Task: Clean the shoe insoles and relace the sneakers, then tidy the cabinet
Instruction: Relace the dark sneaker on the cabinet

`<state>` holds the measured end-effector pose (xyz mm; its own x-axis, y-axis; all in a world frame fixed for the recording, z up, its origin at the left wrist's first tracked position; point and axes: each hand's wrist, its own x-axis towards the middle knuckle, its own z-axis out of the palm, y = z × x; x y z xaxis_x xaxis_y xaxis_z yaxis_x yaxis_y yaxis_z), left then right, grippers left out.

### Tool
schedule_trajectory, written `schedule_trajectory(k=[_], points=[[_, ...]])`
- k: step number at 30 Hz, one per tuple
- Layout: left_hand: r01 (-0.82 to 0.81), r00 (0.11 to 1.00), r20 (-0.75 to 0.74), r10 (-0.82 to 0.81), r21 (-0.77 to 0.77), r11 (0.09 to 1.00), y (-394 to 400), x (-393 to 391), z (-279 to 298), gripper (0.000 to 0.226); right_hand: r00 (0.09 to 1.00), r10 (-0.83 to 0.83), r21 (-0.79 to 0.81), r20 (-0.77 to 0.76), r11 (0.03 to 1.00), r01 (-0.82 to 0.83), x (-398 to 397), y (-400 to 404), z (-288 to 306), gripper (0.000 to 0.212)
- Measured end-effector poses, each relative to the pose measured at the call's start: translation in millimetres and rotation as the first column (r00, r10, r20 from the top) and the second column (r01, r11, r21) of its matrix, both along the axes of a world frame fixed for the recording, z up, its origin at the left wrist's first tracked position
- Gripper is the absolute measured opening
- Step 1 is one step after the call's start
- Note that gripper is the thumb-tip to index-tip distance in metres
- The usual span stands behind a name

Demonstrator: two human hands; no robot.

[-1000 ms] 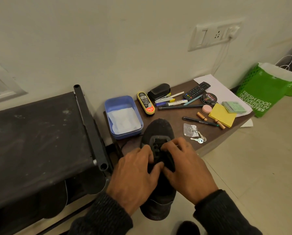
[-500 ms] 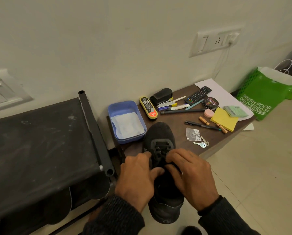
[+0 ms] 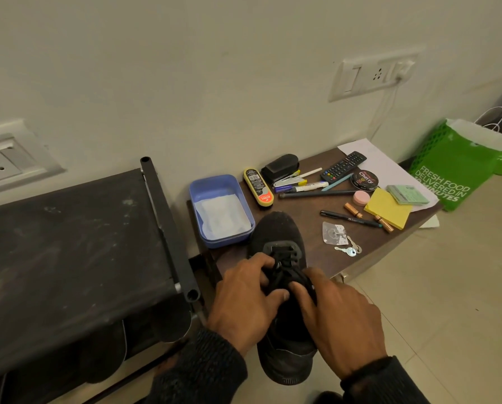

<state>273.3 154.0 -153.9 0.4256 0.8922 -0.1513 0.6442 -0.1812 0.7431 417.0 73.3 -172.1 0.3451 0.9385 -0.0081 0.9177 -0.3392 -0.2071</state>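
A black sneaker (image 3: 276,231) lies toe-away on the near edge of a low brown table (image 3: 308,225), its heel hanging over the floor. My left hand (image 3: 244,301) and my right hand (image 3: 340,319) sit over the middle of the shoe, fingers pinched on the black lace (image 3: 282,266) at the eyelets. The tongue and most of the lace are hidden under my fingers. Dark insoles (image 3: 110,351) lean under the black shoe rack (image 3: 69,243) at the left.
The table carries a blue tub (image 3: 197,193) with a white cloth, a shoe-polish sponge (image 3: 258,190), a black brush (image 3: 280,167), pens, a remote (image 3: 343,167), a polish tin (image 3: 364,180), sticky notes (image 3: 388,207), batteries and keys (image 3: 349,250). A green bag (image 3: 459,167) stands on the floor at right.
Both hands have slid back along the shoe toward the heel, uncovering more of the front eyelets. They stay pinched on the lace. The shoe has not shifted on the table.
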Motion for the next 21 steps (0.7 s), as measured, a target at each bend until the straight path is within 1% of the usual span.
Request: schedule_trajectory(k=[3,5,6,8,10,12,13,14,16,19,21], points=[[-0.053,0.992,0.113,0.062,-0.080,0.995,2.3,1.1,3.1,0.016,0.992,-0.034,0.107,-0.125,0.993,0.047,-1.0,-0.3,4.0,0.035],[-0.091,0.980,0.171,0.104,-0.084,0.992,4.9,1.7,2.2,0.007,0.951,-0.041,0.160,-0.305,0.983,0.094,2.6,2.0,9.1,0.031],[-0.107,0.977,0.179,0.117,-0.068,0.992,5.9,1.9,0.7,0.007,0.901,-0.048,0.162,-0.431,0.978,0.130,4.3,3.5,11.9,0.031],[-0.140,0.975,0.173,0.141,-0.020,0.990,7.0,2.5,-3.3,0.008,0.737,-0.080,0.164,-0.672,0.953,0.254,6.3,6.1,16.7,0.025],[-0.193,0.970,0.153,0.188,0.014,0.981,7.6,3.1,-6.6,0.010,0.539,-0.104,0.181,-0.836,0.875,0.450,6.6,7.5,19.1,0.015],[-0.239,0.961,0.144,0.235,0.011,0.971,8.4,3.9,-10.6,0.012,0.316,-0.115,0.109,-0.942,0.785,0.610,6.7,8.9,19.9,0.014],[-0.252,0.956,0.151,0.250,-0.003,0.968,9.4,4.8,-12.8,0.012,0.212,-0.110,0.059,-0.971,0.752,0.657,6.9,9.7,19.9,0.015],[-0.264,0.950,0.168,0.264,-0.024,0.964,10.3,5.9,-15.3,0.012,0.131,-0.101,0.017,-0.986,0.725,0.689,7.3,10.3,19.8,0.016],[-0.292,0.930,0.211,0.302,-0.077,0.953,9.7,8.6,-19.9,0.012,0.024,-0.075,-0.034,-0.997,0.677,0.736,7.6,11.0,20.0,0.019],[-0.324,0.897,0.274,0.346,-0.122,0.938,6.4,13.1,-23.1,0.012,-0.096,-0.015,-0.086,-0.995,0.596,0.799,6.0,11.1,19.1,0.020],[-0.336,0.875,0.312,0.371,-0.160,0.928,5.1,15.6,-23.0,0.012,-0.165,0.013,-0.127,-0.986,0.583,0.803,5.8,11.3,19.5,0.020]])
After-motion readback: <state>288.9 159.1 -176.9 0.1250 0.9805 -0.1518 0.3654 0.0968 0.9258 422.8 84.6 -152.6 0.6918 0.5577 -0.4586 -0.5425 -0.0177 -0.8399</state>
